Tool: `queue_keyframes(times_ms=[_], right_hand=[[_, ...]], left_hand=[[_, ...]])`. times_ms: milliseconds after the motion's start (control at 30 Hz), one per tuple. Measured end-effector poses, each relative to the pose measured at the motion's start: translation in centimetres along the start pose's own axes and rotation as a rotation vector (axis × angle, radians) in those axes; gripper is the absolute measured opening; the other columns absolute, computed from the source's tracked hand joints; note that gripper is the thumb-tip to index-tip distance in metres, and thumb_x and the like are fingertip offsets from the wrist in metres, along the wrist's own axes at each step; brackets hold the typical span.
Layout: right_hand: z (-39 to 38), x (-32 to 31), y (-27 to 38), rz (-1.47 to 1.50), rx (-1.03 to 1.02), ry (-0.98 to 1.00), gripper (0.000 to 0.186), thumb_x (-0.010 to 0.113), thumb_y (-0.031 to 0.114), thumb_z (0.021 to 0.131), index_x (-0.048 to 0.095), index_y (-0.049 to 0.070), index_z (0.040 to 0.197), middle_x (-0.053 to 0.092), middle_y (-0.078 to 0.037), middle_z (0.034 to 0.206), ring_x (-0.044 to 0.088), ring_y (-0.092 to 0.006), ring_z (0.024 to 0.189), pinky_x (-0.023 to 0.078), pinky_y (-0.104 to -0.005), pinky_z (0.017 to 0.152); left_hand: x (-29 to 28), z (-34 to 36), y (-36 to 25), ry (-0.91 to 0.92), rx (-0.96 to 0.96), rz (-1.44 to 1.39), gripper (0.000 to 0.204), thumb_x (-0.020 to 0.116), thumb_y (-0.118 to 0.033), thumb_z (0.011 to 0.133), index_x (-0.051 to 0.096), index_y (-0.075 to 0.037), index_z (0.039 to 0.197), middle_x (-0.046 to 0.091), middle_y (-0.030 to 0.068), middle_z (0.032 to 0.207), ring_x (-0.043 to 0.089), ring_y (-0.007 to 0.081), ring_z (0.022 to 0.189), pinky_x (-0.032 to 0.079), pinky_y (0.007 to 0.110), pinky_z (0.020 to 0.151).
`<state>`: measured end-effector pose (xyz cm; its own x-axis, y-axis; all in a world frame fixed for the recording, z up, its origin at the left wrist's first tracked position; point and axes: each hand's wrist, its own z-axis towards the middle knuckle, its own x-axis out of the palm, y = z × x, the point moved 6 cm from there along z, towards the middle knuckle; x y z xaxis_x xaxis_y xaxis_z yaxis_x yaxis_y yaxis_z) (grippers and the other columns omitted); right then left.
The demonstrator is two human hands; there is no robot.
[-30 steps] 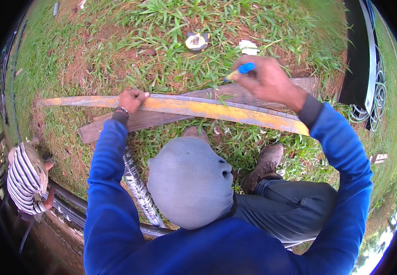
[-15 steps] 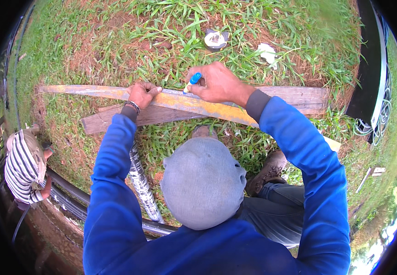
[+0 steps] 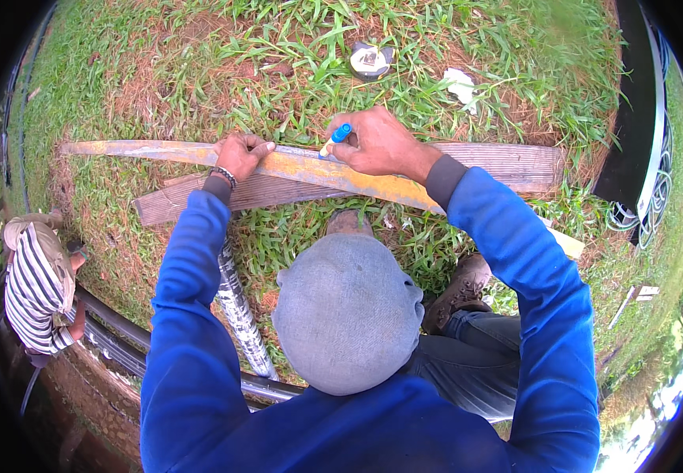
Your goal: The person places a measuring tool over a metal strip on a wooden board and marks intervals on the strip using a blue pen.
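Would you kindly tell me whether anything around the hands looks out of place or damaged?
The long bar has a patchy yellow and grey surface, so it looks worn, and it lies askew across the wooden board. A white scrap on the grass beyond the right hand looks like stray litter.

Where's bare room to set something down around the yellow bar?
Grassy ground beyond the yellow bar, left of the tape measure; also between white scrap and black panel. Crowded: where bar crosses wooden plank, around left hand, right hand and marker.

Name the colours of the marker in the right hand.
The marker is blue and pale yellow, seen best in the head view.
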<state>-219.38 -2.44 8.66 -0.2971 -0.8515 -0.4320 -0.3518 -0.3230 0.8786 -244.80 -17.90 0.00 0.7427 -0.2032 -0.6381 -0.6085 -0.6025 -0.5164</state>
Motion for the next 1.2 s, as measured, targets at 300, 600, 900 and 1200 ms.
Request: queue_keyframes(times_ms=[300, 600, 900, 1200], right_hand=[[0.0, 0.4, -0.5, -0.008, -0.035, -0.015, 0.028, 0.071, 0.026, 0.084, 0.075, 0.005, 0.102, 0.074, -0.023, 0.079, 0.071, -0.0445, 0.077, 0.058, -0.0522, 0.076], [-0.2, 0.4, -0.7, -0.022, -0.029, -0.017, 0.027, 0.071, 0.025, 0.083, 0.076, 0.006, 0.103, 0.074, -0.022, 0.081, 0.072, -0.0439, 0.077, 0.058, -0.0518, 0.076], [-0.1, 0.3, -0.5, -0.008, -0.069, -0.024, 0.025, 0.069, 0.019, 0.08, 0.075, 0.005, 0.099, 0.072, -0.024, 0.077, 0.07, -0.0448, 0.073, 0.056, -0.0532, 0.073], [-1.7, -0.8, -0.9, -0.002, -0.065, 0.018, 0.022, 0.068, 0.017, 0.08, 0.074, 0.004, 0.097, 0.069, -0.024, 0.073, 0.068, -0.045, 0.071, 0.055, -0.0528, 0.072]], left_hand=[[0.1, 0.2, 0.5, 0.008, -0.001, -0.014, 0.033, 0.078, -0.032, 0.097, 0.079, 0.0, 0.091, 0.072, 0.0027, 0.072, 0.057, 0.0113, 0.066, 0.049, 0.033, 0.069], [0.2, 0.4, 0.5, 0.009, 0.017, -0.032, 0.034, 0.078, -0.032, 0.096, 0.08, 0.001, 0.094, 0.073, 0.0046, 0.074, 0.059, 0.0118, 0.067, 0.05, 0.033, 0.069], [0.2, 0.3, 0.3, 0.035, -0.052, -0.103, 0.032, 0.08, -0.035, 0.094, 0.083, -0.003, 0.095, 0.077, 0.005, 0.078, 0.062, 0.0143, 0.07, 0.049, 0.031, 0.08], [0.0, 0.3, 0.4, -0.015, 0.021, 0.007, 0.034, 0.08, -0.032, 0.095, 0.081, 0.002, 0.096, 0.076, 0.006, 0.077, 0.063, 0.0134, 0.07, 0.053, 0.034, 0.073]])
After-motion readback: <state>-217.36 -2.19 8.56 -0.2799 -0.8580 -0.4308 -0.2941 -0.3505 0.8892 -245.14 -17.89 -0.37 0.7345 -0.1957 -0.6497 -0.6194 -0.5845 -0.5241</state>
